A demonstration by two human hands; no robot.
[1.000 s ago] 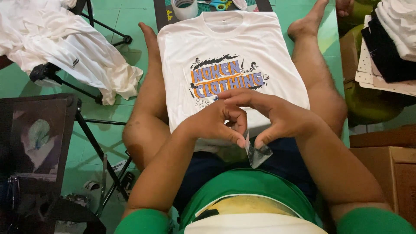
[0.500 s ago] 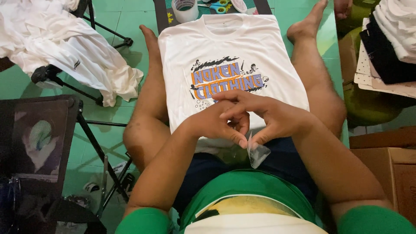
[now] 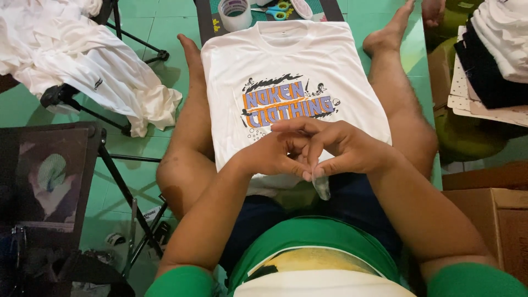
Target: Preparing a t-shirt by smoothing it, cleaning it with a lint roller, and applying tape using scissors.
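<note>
Pinching a clear film scrap (image 3: 322, 186) together, left hand (image 3: 269, 157) and right hand (image 3: 346, 151) hover over the white shirt's (image 3: 286, 60) lower edge; green floor (image 3: 159, 33) lies open left.

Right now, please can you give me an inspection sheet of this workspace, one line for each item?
Surface: green floor; the person sits on it, legs stretched out.
Job's things: white T-shirt with an orange and blue print lies flat between the legs; a small clear strip hangs from the fingers.
Clutter: tape roll and scissors beyond the collar; white cloth pile on the left; folded clothes on the right; cardboard box.
Hands: left hand and right hand meet over the shirt hem, both pinching the strip.
Cables: nothing seen.
Surroundings: black folding stands on the left.
</note>
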